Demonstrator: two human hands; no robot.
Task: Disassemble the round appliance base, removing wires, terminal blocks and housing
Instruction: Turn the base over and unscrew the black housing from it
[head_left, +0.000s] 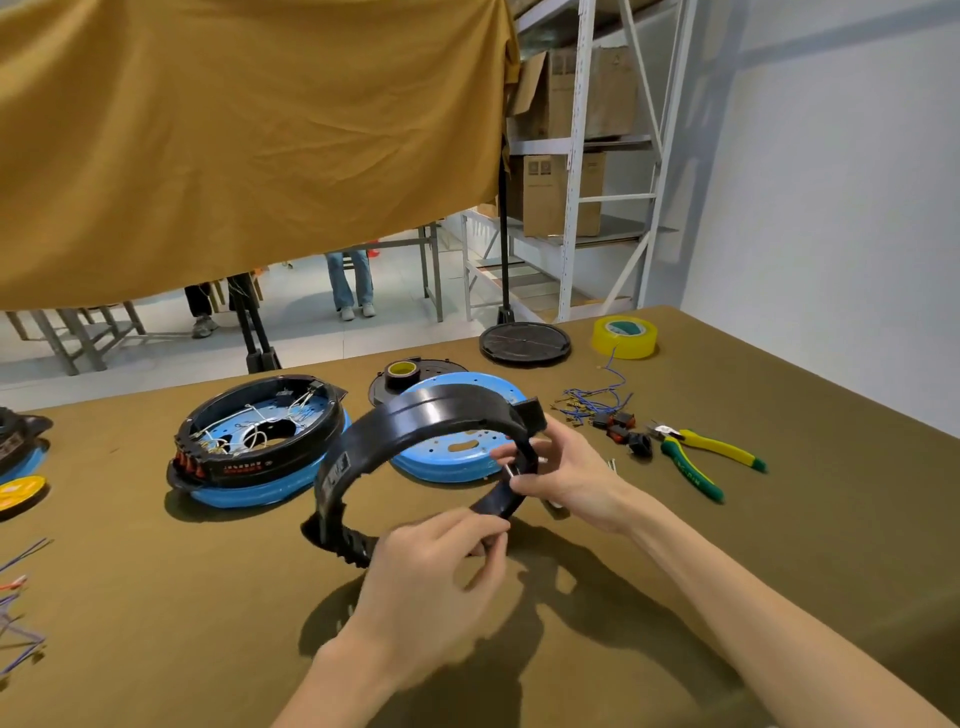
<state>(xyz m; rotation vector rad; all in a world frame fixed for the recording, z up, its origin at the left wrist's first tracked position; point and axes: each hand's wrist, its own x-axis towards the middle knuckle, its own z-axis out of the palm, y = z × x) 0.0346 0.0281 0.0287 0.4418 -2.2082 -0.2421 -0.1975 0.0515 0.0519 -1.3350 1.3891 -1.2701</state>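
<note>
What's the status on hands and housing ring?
Both hands on the black housing ring, held above the table: left hand at near edge, right hand at right side. Stripped blue base behind it. Nothing blocking.

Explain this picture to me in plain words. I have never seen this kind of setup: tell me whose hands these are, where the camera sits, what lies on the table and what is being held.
There is no machine here. A person wears the camera on the head, so you look down at their own two hands. Both the left hand and the right hand grip a black ring housing, lifted off the olive-covered table. Behind it lies a bare blue base plate. To the left sits another round base, still wired and in its housing. On the right lie loose blue wires, small black switches, yellow-handled pliers, a yellow tape roll and a black round cover.
</note>
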